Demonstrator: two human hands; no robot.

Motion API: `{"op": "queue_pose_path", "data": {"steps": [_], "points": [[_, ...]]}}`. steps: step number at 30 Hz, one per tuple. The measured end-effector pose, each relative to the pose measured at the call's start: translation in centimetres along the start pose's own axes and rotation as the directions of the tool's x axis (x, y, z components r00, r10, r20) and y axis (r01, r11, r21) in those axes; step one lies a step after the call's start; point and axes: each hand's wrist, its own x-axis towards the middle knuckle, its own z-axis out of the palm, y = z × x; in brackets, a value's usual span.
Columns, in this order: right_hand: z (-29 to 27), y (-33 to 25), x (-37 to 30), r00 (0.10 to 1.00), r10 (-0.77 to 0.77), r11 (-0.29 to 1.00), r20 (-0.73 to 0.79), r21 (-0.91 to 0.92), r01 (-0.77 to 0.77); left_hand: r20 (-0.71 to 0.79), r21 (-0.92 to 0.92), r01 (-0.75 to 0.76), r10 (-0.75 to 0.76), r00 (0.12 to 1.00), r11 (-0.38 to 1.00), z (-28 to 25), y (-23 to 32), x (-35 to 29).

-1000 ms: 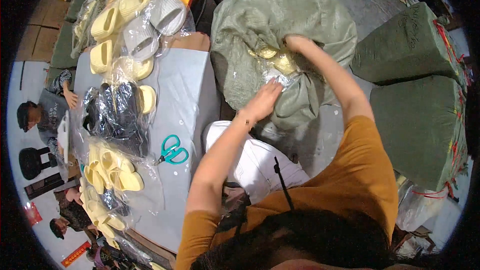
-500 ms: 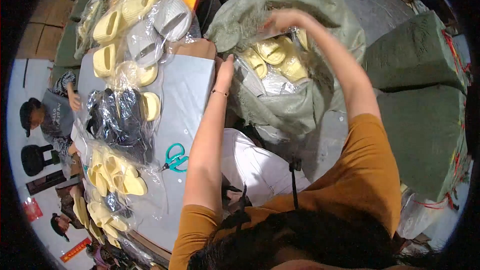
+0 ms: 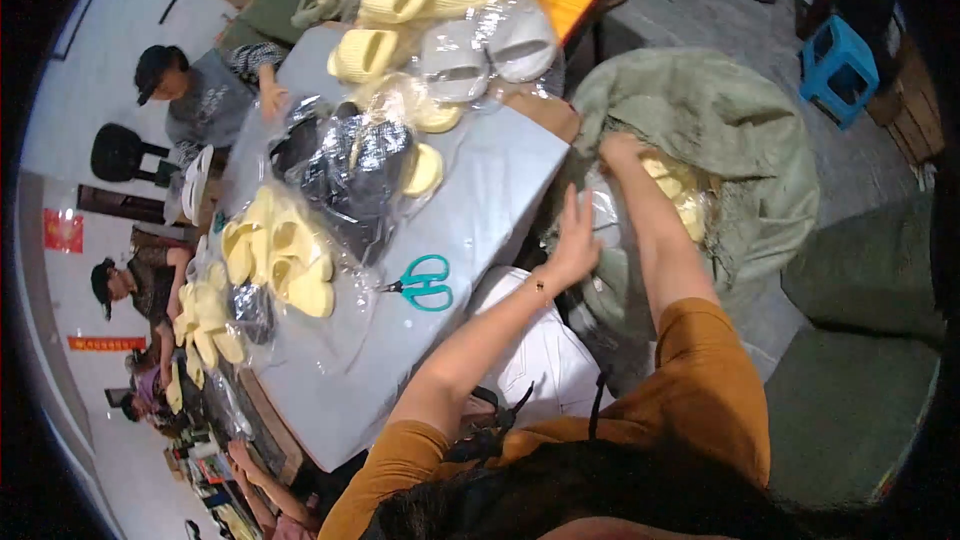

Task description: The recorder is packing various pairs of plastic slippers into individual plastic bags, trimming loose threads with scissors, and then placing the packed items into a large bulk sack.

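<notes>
A large green woven sack (image 3: 765, 130) stands open on the floor beside the table, with yellow slippers (image 3: 682, 190) in clear plastic inside. My right hand (image 3: 622, 150) reaches into the sack at its far left side; its fingers are partly hidden, so I cannot tell whether they grip anything. Just left of that forearm, my left hand (image 3: 574, 245) hovers at the sack's near left rim, fingers stretched and apart, holding nothing. Some pale wrapped pieces (image 3: 602, 215) show between the two hands.
On the grey-topped table (image 3: 500, 175) lie teal-handled scissors (image 3: 425, 283), bagged yellow slippers (image 3: 290, 250), grey slippers (image 3: 455, 60) and black slippers (image 3: 345, 165). Co-workers sit along the far left side. A blue stool (image 3: 840, 70) and green bales (image 3: 850, 410) stand to the right.
The view has turned, shifting the table and sack. My left hand has moved off the table edge toward the sack. My right hand has moved from the sack's far part to its left inner side.
</notes>
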Motion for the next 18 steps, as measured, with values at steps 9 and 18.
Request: {"op": "queue_pose_path", "data": {"steps": [9, 18], "points": [[0.0, 1.0, -9.1, 0.979, -0.19, 0.969, 0.08, -0.144, 0.2, 0.208, -0.419, 0.057, 0.035, 0.977, 0.906, -9.7, 5.9, -17.4], [0.0, 6.3, -13.7, 0.877, -0.368, 0.924, -0.308, -0.02, 0.381, -0.159, -0.343, 0.129, -0.193, 0.968, 0.931, -14.2, 3.9, -30.9]]}}
